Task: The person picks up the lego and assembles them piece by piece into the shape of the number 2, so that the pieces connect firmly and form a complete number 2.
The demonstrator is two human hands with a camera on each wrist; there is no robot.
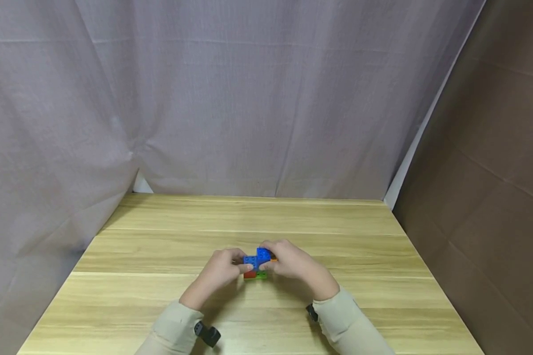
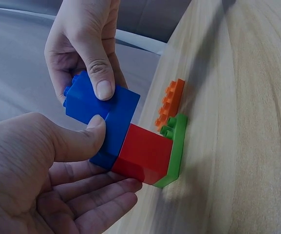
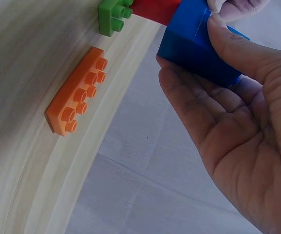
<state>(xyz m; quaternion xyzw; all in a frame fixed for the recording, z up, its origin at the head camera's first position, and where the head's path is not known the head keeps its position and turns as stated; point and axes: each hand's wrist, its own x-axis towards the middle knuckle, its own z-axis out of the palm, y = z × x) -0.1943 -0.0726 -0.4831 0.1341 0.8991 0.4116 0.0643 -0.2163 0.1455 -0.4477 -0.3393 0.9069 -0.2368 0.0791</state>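
Observation:
A small stack of toy building bricks stands on the table. At its base is a flat green brick (image 2: pixel 178 153) with studs showing at one end. On it sits a red brick (image 2: pixel 145 153), and a blue brick (image 2: pixel 118 131) tops the red one. My left hand (image 1: pixel 219 268) pinches this blue brick, its thumb pressed on the side and the other fingers behind. A second blue brick (image 2: pixel 89 100) sits offset over the first and overhangs the stack. My right hand (image 1: pixel 290 260) grips that upper brick between thumb and fingers.
A flat orange brick (image 3: pixel 77 95) lies studs up on the wooden table (image 1: pixel 266 217), beside the stack and beneath the right hand. Grey cloth (image 1: pixel 231 98) hangs behind the table, and a brown cloth (image 1: pixel 484 172) hangs along the right side.

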